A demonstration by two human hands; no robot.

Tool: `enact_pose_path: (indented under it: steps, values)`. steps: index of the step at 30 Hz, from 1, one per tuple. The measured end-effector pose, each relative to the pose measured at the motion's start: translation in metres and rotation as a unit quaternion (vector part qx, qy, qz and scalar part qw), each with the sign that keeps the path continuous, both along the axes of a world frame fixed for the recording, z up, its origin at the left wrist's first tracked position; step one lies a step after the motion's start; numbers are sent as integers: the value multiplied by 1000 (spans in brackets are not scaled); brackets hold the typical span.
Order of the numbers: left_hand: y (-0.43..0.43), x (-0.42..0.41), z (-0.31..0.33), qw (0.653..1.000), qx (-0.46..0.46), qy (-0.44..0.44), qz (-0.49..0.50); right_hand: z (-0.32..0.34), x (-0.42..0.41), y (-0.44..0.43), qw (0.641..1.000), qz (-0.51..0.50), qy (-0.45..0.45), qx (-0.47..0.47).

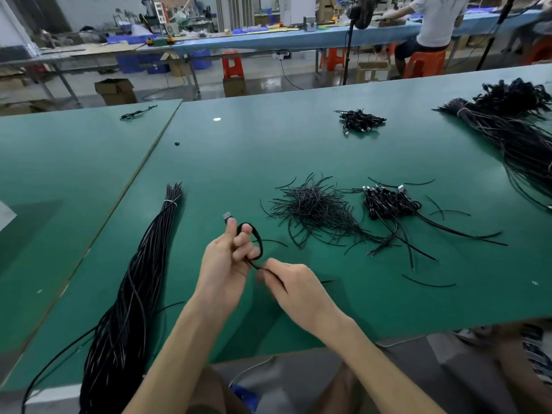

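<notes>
My left hand (225, 264) grips a coiled black USB cable (257, 241) above the green table (227, 162); its silver plug (227, 216) sticks up past my thumb. The loop of cable curves round my fingers. My right hand (294, 283) pinches the thin black strand that runs out from the bottom of the coil, just right of my left hand. A thick bundle of long black cables (134, 294), tied with a white band near its top, lies on the table to the left of my arms.
A heap of short black ties (316, 210) lies ahead, a pile of coiled cables (388, 203) to its right, a smaller pile (360, 120) farther back. A large cable bundle (513, 130) fills the far right. A seated person (433, 22) works at a distant bench.
</notes>
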State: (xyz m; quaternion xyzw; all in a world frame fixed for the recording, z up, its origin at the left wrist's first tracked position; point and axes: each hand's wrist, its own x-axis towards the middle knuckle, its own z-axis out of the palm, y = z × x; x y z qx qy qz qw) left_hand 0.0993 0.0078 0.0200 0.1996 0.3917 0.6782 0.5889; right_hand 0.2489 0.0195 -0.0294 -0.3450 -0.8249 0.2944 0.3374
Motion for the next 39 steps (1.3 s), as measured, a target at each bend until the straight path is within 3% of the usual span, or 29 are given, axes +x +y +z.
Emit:
enact_pose_path:
  steps: [4,7,12,15,22,26,28,30,33,36,39]
  values:
    - [-13,-21,11,993,26,103,-48,0,2,4,995,-8,53,-87]
    - [-22,-29,15,978,43,198,-41,-2,1,4,995,-11,45,-88]
    - [-28,-33,11,897,78,430,-70,-5,0,7,996,-27,28,-74]
    - [-29,-30,6,877,89,470,-54,-6,1,8,996,-19,21,-83]
    - [-24,-31,8,961,67,268,22,-2,2,4,999,-24,5,-41]
    - [-17,-27,5,984,76,148,64,-1,-2,-1,977,-64,-79,188]
    - [-13,-21,1,989,70,104,73,0,-6,-6,965,-80,-82,234]
    - [-9,-11,-5,994,58,55,69,2,-7,-8,966,-81,-77,232]
    - [-5,8,-17,998,48,-4,41,6,-7,-11,985,-43,-70,149]
    - [-2,21,-24,998,44,-41,11,9,-5,-8,998,-39,-6,47]
    - [-2,24,-27,997,47,-63,-19,10,-3,-5,998,-61,33,6]
